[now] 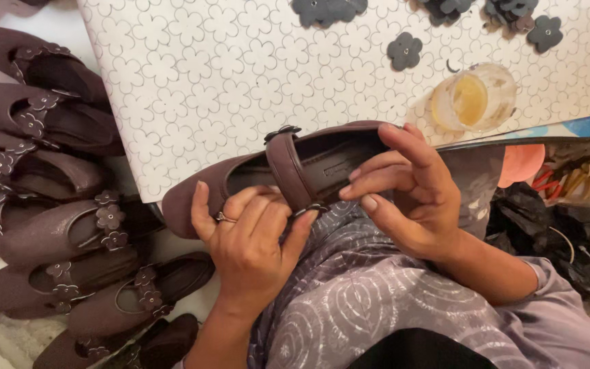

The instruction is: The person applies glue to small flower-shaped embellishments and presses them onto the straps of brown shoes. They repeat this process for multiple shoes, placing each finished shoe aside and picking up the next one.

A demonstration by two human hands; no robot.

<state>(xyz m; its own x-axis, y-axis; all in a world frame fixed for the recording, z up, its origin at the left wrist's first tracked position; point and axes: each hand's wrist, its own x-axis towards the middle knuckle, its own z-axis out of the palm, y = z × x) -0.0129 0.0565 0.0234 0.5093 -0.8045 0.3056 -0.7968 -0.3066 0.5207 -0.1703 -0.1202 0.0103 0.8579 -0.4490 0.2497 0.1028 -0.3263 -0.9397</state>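
Partly hidden by both hands, brown strap shoe (254, 179) lies across the lap: left hand (250, 239) fingers curled, pinching strap (288, 171); right hand (411, 191) fingertips pressed at opening; heel covered; round yellowish container (474, 99) on patterned board (206, 75).

Along the left edge of the white flower-patterned board (227, 75) beside you, a pile of finished brown strap shoes (56, 205) lay stacked, each with small flower trims. Dark cut-out flower pieces (404, 51) were scattered near the board's top edge, and a clear glass dish of yellowish liquid (474, 101) sat at its right corner. Your lap was draped in grey-purple patterned cloth (377, 301).
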